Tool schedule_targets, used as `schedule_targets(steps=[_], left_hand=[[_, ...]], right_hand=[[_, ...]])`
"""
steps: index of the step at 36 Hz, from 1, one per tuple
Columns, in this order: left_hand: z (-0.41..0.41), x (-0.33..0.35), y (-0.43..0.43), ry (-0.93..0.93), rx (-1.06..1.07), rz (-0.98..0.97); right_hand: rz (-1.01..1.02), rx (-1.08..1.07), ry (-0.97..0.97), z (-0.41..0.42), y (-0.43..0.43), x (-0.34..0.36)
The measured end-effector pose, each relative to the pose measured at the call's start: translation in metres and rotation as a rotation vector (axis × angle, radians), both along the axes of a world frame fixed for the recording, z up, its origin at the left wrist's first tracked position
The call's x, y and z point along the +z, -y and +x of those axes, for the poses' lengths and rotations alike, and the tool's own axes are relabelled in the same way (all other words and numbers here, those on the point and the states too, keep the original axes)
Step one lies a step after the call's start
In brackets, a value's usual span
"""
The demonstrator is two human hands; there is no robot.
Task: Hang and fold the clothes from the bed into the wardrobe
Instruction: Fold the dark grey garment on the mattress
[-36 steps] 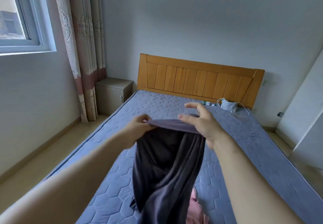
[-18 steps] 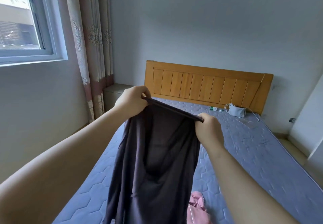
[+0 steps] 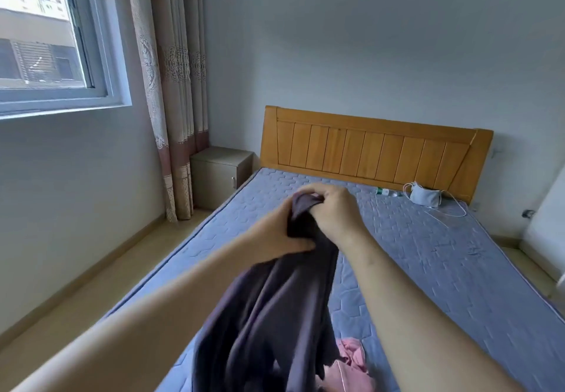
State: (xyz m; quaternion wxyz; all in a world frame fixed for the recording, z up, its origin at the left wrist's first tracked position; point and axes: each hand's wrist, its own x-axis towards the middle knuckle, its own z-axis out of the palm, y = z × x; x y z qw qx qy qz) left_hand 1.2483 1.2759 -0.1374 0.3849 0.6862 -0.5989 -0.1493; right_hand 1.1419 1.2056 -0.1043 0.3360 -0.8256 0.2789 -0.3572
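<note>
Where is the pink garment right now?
The pink garment lies crumpled on the mattress at the bottom of the head view, right of the hanging dark garment.

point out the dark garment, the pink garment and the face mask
dark garment (image 3: 275,315), head view, on its hanging folds
pink garment (image 3: 351,358), head view, on its crumpled top
face mask (image 3: 424,196), head view, on its middle panel

Dark purple-grey garment (image 3: 275,315), pink clothing (image 3: 351,361), blue hexagon-quilted mattress (image 3: 443,269).
</note>
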Motion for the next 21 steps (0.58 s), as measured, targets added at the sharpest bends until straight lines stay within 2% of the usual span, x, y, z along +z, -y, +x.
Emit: schedule_targets(steps=[1,2,5,13,21], left_hand=[[-0.002,-0.002,0.003,-0.1,0.013,-0.05],[0.0,-0.001,0.005,-0.118,0.092,-0.088],[0.014,0.002,0.005,0.017,0.326,-0.109],[0.028,0.014,0.006,0.042,0.461,-0.192],[0.052,0.007,-0.001,0.369,0.597,-0.036]], right_hand=[[-0.027,0.025,-0.032,0.001,0.0,-0.001],[-0.045,0.026,-0.052,0.0,0.002,-0.004],[-0.026,-0.053,-0.065,-0.008,0.009,-0.018],[0.033,-0.244,-0.071,-0.029,0.025,-0.043],[0.013,-0.397,0.106,-0.039,0.034,-0.04]])
